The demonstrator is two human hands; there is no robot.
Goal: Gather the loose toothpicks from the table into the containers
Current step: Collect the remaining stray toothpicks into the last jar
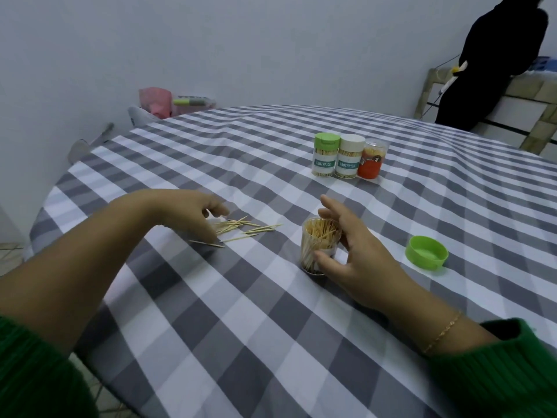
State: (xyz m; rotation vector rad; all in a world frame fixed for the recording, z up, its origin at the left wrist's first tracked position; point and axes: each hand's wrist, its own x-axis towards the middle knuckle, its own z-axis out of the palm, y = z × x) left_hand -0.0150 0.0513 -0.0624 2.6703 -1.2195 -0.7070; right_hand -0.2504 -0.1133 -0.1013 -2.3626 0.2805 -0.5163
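The left hand (193, 212) curls its grip down over the loose toothpicks (241, 229) scattered on the checked worktop (271, 327), though I cannot tell whether any are pinched yet; a careless rake could flick the thin sticks further apart. The right hand (352, 254) wraps its grip around the open container (319, 245), already full, so pushing more in could tip it or spill sticks beside the green lid (426, 251).
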